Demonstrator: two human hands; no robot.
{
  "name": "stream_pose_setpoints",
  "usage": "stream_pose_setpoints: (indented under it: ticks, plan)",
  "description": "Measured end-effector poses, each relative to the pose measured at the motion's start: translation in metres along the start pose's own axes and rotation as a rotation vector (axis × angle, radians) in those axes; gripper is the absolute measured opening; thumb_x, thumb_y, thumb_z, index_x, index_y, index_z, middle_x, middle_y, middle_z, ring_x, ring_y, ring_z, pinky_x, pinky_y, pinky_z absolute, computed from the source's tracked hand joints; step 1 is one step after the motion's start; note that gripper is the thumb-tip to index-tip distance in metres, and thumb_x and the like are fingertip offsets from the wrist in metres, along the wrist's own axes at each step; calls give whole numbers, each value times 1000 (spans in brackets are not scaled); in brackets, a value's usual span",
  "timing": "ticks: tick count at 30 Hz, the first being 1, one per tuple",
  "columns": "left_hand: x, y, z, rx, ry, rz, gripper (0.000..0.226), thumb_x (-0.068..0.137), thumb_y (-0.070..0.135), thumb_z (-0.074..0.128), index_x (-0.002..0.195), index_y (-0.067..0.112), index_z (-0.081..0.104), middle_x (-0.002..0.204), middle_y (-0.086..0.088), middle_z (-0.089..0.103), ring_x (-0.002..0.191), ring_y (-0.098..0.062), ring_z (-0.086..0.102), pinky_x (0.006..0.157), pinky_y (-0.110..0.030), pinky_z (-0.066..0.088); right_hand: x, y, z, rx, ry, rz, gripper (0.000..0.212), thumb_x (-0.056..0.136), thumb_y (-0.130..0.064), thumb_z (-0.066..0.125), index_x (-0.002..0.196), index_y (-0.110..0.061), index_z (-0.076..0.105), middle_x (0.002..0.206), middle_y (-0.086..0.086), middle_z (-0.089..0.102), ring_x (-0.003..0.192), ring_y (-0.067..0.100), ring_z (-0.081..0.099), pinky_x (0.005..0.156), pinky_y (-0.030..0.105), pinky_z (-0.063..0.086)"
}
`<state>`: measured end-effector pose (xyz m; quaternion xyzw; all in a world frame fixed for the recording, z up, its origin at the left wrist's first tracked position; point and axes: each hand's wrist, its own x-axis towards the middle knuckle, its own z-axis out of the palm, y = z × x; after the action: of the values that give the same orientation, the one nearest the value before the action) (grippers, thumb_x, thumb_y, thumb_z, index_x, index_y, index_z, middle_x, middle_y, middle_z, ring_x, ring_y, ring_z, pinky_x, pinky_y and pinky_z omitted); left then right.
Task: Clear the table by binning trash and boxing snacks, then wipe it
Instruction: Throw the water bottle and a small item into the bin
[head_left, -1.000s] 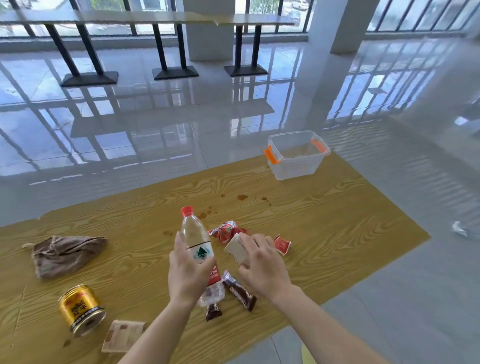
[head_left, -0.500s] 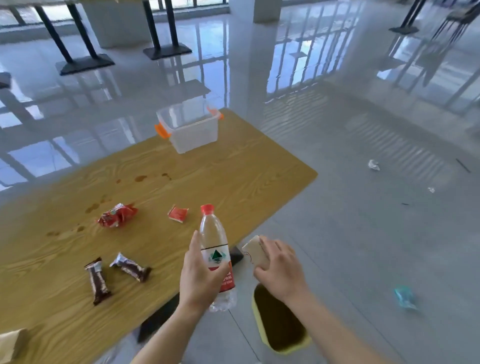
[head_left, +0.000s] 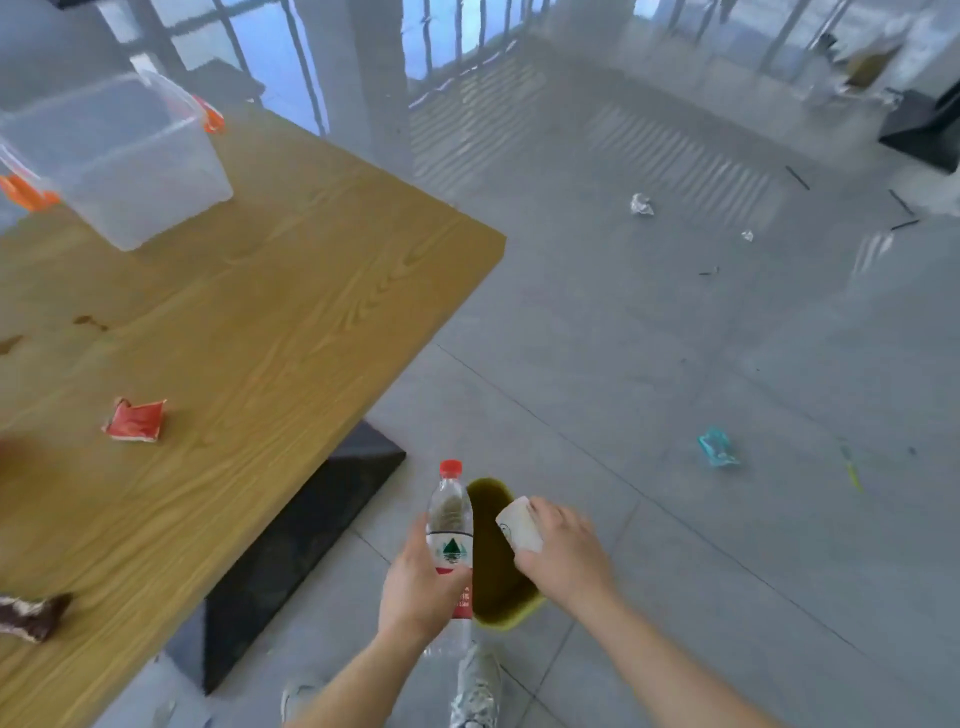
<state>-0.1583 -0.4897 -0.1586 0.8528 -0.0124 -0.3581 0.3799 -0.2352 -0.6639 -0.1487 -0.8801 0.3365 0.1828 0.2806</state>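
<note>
My left hand (head_left: 418, 587) grips a clear plastic bottle (head_left: 450, 525) with a red cap, held upright beside the rim of a yellow-green bin (head_left: 511, 616) on the floor. My right hand (head_left: 566, 553) holds a small white paper cup (head_left: 518, 524) tilted over the bin's opening. On the wooden table (head_left: 249, 322) at the left lie a torn red wrapper (head_left: 136, 420) and a brown snack bar (head_left: 31, 616) near the front edge. A clear plastic box (head_left: 111, 150) with orange latches stands at the table's far end.
The table's black base (head_left: 291, 561) sits just left of the bin. Scraps lie on the grey tiled floor: a crumpled white paper (head_left: 641, 203), a teal wrapper (head_left: 718, 448). My shoes (head_left: 475, 686) show below the bin. Brown stains (head_left: 91, 322) mark the tabletop.
The view has swung right and down, away from the table. Both hands carried the bottle and the cup from over the tabletop to above the bin on the floor.
</note>
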Motion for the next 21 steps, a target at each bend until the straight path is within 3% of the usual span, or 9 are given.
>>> stream_pose_setpoints:
  ticks: [6, 12, 16, 21]
  plan:
    - [69, -52, 60, 128, -45, -105, 71, 77, 30, 75, 139, 32, 38, 104, 3, 60, 73, -10, 63, 42, -12, 44, 46, 47, 67, 53, -67, 154, 63, 77, -41, 68, 134, -24, 48, 129, 4, 58, 117, 28, 52, 95, 34, 42]
    - [127, -87, 117, 214, -103, -241, 62, 81, 41, 70, 135, 29, 42, 105, 2, 61, 82, -15, 63, 58, -21, 53, 80, 82, 128, 140, -101, 248, 55, 76, -42, 65, 126, -21, 53, 119, 6, 63, 108, 31, 55, 86, 35, 46]
    - [154, -103, 144, 246, -86, -255, 59, 85, 38, 67, 137, 25, 42, 109, -2, 62, 86, -17, 63, 63, -25, 57, 96, 94, 156, 175, -118, 318, 60, 80, -41, 67, 133, -20, 49, 125, 8, 60, 114, 31, 53, 92, 37, 46]
    - [172, -113, 162, 203, -33, -244, 66, 90, 35, 66, 146, 26, 33, 131, -5, 53, 103, -22, 60, 77, -30, 55, 110, 100, 178, 248, -106, 345, 72, 85, -44, 68, 146, -21, 38, 142, 7, 50, 127, 27, 49, 103, 38, 42]
